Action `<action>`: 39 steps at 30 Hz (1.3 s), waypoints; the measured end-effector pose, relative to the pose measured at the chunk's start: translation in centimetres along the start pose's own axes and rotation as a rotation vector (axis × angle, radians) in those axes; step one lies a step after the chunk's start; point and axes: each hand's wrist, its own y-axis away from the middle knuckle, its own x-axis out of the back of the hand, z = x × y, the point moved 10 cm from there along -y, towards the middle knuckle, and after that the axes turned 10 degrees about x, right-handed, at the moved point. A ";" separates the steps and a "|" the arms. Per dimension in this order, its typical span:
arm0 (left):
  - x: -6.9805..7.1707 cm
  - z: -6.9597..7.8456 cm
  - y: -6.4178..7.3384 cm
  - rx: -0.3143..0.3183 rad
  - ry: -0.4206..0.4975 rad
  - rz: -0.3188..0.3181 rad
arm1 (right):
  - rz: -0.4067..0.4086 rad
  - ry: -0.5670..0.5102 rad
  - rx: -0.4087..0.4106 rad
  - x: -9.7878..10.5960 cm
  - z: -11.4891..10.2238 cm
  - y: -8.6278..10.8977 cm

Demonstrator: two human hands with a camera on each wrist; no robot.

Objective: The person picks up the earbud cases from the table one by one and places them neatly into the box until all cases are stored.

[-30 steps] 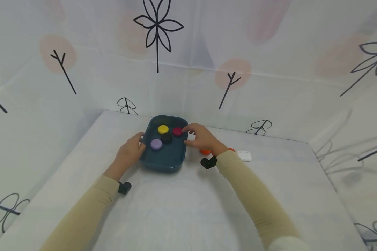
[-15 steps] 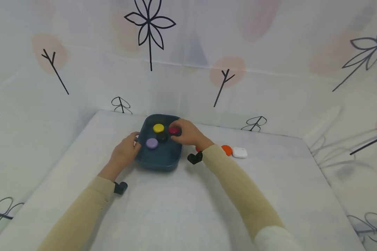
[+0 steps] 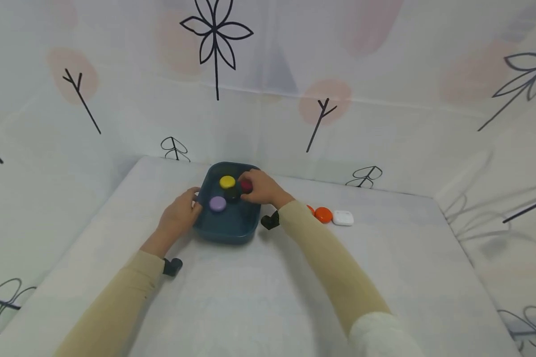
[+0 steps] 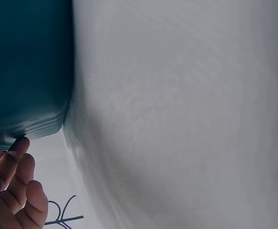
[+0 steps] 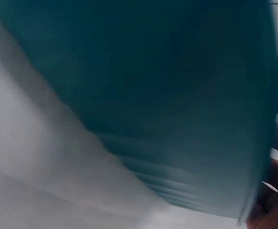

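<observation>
My left hand (image 3: 178, 214) holds the left rim of a dark teal plastic tray (image 3: 225, 233); its curled fingertips meet the outer wall in the left wrist view. My right hand (image 3: 265, 189) reaches over the tray's right rim, thumb and fingers around a glossy dark red round disc (image 3: 246, 186), which they partly cover. Beside that disc lies a black disc (image 3: 233, 193). A yellow disc (image 3: 227, 182) and a lilac disc (image 3: 218, 204) also rest in the tray. The right wrist view catches only the tray's outer side (image 5: 167, 95) and some fingers at its edge.
Right of the tray on the white table (image 3: 268, 297), an orange-red disc (image 3: 323, 215) and a white rounded-square piece (image 3: 343, 218) lie in a row. Another orange-red disc (image 3: 310, 209) is partly behind the right sleeve. A patterned cloth (image 3: 268, 129) hangs behind the table.
My right hand has moved left from the tray's right rim to over the tray, closing around the dark red disc. My left hand stays on the left rim.
</observation>
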 end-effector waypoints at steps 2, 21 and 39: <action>0.1 -0.1 0.0 0.000 0.004 0.008 | -0.017 0.042 -0.010 -0.3 0.0 -0.4; -0.3 -0.1 -0.4 -0.007 -0.016 0.009 | -0.128 0.334 -0.143 -2.0 1.8 -1.9; -0.2 -0.1 -0.4 -0.023 -0.006 0.021 | -0.147 0.444 -0.156 -2.1 1.7 -2.6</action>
